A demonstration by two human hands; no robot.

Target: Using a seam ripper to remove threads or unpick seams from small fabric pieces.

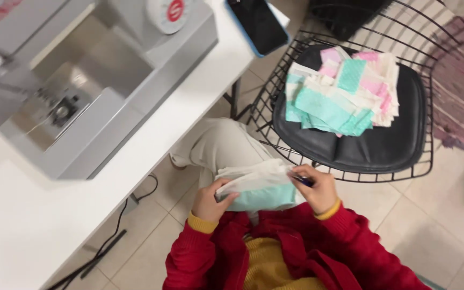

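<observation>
My left hand [210, 201] grips the left edge of a white and mint-green fabric piece [259, 189] held over my lap. My right hand [318, 188] pinches the right edge of the same piece, with a small dark blue object [303, 181] between its fingers. Both sleeves are red with yellow cuffs. A stack of several mint, pink and white fabric pieces [345, 91] lies on the black cushion of a wire chair [393, 145] to my right.
A grey sewing machine [98, 80] stands on a white table [38, 215] at left. A dark phone in a blue case [259, 24] lies at the table's edge. Black cables [108, 241] run over the tiled floor. A purple rug [463, 80] lies at far right.
</observation>
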